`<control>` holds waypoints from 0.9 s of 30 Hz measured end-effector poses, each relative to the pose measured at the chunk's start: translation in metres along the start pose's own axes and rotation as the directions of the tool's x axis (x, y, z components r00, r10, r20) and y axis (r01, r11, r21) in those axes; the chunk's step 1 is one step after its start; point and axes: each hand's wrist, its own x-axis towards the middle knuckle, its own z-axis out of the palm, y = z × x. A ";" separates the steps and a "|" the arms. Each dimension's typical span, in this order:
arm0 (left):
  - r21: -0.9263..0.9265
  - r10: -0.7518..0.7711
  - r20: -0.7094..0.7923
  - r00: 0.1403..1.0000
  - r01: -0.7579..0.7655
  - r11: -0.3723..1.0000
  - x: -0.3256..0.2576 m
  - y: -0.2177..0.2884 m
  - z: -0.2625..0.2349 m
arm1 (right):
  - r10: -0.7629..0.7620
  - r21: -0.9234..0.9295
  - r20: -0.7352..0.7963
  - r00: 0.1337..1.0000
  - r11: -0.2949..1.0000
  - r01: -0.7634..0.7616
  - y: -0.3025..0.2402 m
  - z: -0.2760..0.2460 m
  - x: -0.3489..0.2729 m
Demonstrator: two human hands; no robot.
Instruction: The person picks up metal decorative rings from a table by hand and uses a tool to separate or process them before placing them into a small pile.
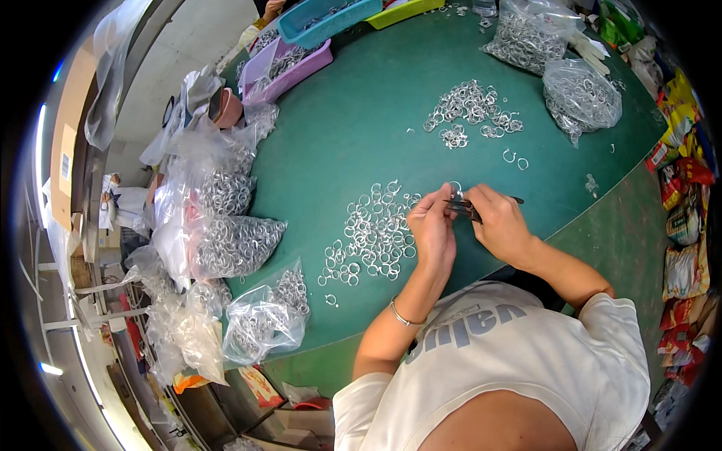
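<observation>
My left hand (432, 224) pinches a small silver metal ring (456, 187) between its fingertips over the green table (353, 128). My right hand (499, 223) grips dark pliers (468, 207), whose jaws meet the ring at my left fingertips. A spread pile of loose silver rings (372, 233) lies just left of my left hand. A second pile of rings (470, 109) lies farther back on the table.
Clear plastic bags of rings (226, 240) crowd the table's left edge, and two more bags (579, 94) sit at the back right. A purple tray (289, 64), a blue tray (323, 19) and a yellow-green tray (402, 11) stand at the back. Colourful packets (681, 218) line the right side.
</observation>
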 end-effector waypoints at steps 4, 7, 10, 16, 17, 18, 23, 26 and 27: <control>-0.189 -0.076 -0.011 0.997 0.073 0.979 0.006 -0.005 0.003 | 0.098 0.066 0.081 0.992 0.992 -0.104 0.000 0.004 -0.001; -0.143 0.016 -0.044 0.999 -0.022 0.989 0.013 0.000 -0.013 | 0.108 0.147 0.188 0.976 0.980 -0.136 0.002 -0.001 0.005; 0.595 0.322 0.117 0.940 -0.325 0.735 0.032 0.010 -0.048 | 0.286 0.068 0.359 0.889 0.941 -0.330 0.018 -0.004 0.018; 0.911 0.368 0.371 0.853 -0.412 0.037 0.028 0.041 -0.059 | 0.296 -0.182 0.151 0.943 0.946 -0.268 0.066 -0.001 0.067; 0.915 0.361 0.385 0.849 -0.402 -0.032 0.029 0.042 -0.059 | 0.298 -0.202 0.113 0.948 0.941 -0.272 0.070 0.002 0.076; 0.887 0.399 0.456 0.795 -0.444 -0.130 0.028 0.043 -0.057 | 0.300 -0.222 0.073 0.951 0.935 -0.278 0.074 0.009 0.084; 0.859 0.374 0.502 0.780 -0.501 -0.108 0.045 0.037 -0.033 | 0.333 -0.198 0.211 0.919 0.935 -0.294 0.095 0.017 0.106; 0.836 0.339 0.537 0.772 -0.542 -0.088 0.072 0.032 -0.013 | 0.295 -0.028 0.301 0.907 0.953 -0.301 0.105 -0.001 0.105; 0.762 0.388 0.608 0.693 -0.646 -0.042 0.086 0.028 -0.007 | 0.317 0.061 0.331 0.889 0.933 -0.356 0.105 -0.005 0.105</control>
